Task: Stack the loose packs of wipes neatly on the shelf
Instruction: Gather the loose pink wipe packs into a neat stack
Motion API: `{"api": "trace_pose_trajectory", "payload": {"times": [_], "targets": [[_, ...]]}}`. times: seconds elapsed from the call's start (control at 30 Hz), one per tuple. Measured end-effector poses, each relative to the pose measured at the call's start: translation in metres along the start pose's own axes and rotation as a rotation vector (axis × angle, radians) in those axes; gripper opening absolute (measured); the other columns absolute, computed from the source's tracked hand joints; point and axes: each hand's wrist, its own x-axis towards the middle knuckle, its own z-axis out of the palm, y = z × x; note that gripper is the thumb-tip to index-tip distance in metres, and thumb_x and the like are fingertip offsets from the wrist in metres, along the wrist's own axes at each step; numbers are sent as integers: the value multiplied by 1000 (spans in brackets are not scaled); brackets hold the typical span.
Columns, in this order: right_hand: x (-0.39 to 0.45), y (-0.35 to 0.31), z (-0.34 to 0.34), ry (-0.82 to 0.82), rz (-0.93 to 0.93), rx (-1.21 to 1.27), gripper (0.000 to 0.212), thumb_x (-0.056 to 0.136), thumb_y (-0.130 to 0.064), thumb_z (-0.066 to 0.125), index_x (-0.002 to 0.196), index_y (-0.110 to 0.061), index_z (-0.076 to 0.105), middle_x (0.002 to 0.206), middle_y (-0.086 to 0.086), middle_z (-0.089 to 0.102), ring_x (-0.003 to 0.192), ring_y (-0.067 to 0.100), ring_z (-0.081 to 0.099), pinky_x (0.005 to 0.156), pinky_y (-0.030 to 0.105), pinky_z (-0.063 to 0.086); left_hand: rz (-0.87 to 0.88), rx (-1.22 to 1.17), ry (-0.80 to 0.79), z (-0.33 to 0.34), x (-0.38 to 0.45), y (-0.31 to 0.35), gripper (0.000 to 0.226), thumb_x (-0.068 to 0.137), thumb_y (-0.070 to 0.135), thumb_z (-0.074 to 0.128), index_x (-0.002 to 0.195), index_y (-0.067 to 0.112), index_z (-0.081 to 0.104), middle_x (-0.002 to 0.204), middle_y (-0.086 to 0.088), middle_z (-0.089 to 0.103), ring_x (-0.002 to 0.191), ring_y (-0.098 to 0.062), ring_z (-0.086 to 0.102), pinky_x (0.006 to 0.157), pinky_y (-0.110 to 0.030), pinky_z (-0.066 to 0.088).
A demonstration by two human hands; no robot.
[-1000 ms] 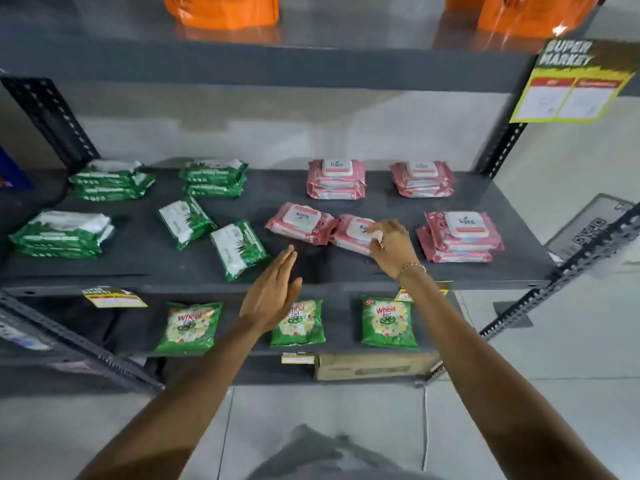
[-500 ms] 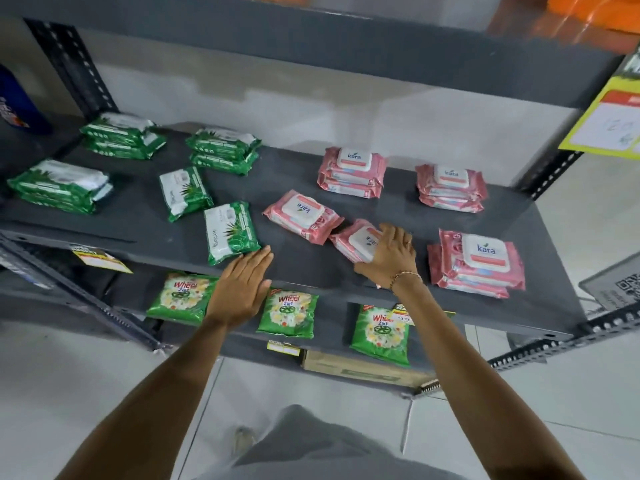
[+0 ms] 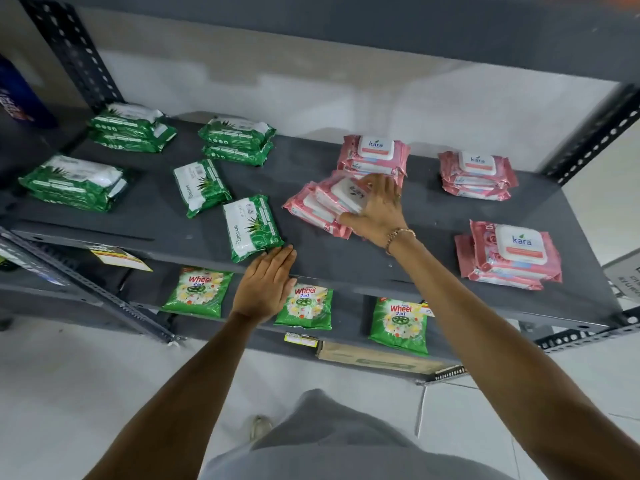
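The step in hand looks like pairing the two loose pink packs: the right hand [image 3: 375,209] is closed around one pink pack [image 3: 343,195], holding it on top of the other [image 3: 311,213] mid-shelf [image 3: 433,233]; the left hand [image 3: 266,285] lies flat and empty at the shelf's front edge, fingertips by the nearer of two loose green packs [image 3: 251,226]. Next it probably needs squaring and releasing; I count three pink stacks, three green stacks and three detergent pouches below.
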Motion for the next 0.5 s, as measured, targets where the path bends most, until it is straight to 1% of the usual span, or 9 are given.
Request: {"api": "trace_pose_trajectory", "payload": {"times": [0.1,0.23,0.3,0.37,0.43,0.5], "targets": [[14,-17,12,-75,-54,-18,72,59,-38,74,118,-14,41,120,10,47,111,28,43,95,46,44,25,30,24,1,0,-1,52,98,34,28,127,3,58,131,-12,61,116,-28,61,102,-38,38],[18,-18,16,-110,-89,-32,67,63,-34,73,120,-16,42,119,8,52,110,29,47,94,45,44,55,33,34,2,0,-4,50,92,32,41,128,2,57,133,-12,60,116,-29,61,99,-39,46],[17,-16,15,-136,-85,-56,69,65,-37,72,123,-19,40,122,7,51,113,29,47,96,47,43,52,20,16,0,0,-3,50,91,32,41,129,2,57,133,-13,59,117,-29,60,99,-40,46],[19,-14,11,-198,-62,-81,70,67,-46,71,125,-24,39,127,5,50,116,28,47,98,49,40,3,-15,23,-4,1,2,50,92,31,40,128,2,57,134,-13,59,119,-29,59,101,-43,44],[22,-14,5,-234,4,0,65,69,-58,64,124,-29,44,129,3,48,115,25,49,99,47,41,-39,-109,45,-10,2,17,48,93,29,38,128,2,58,134,-13,59,122,-28,57,103,-46,44],[28,-13,-1,-194,107,205,54,75,-62,55,116,-27,56,129,3,51,112,23,53,95,40,44,-62,-316,83,-17,9,42,47,96,27,35,133,3,52,140,-12,53,129,-25,51,107,-43,40]]}}
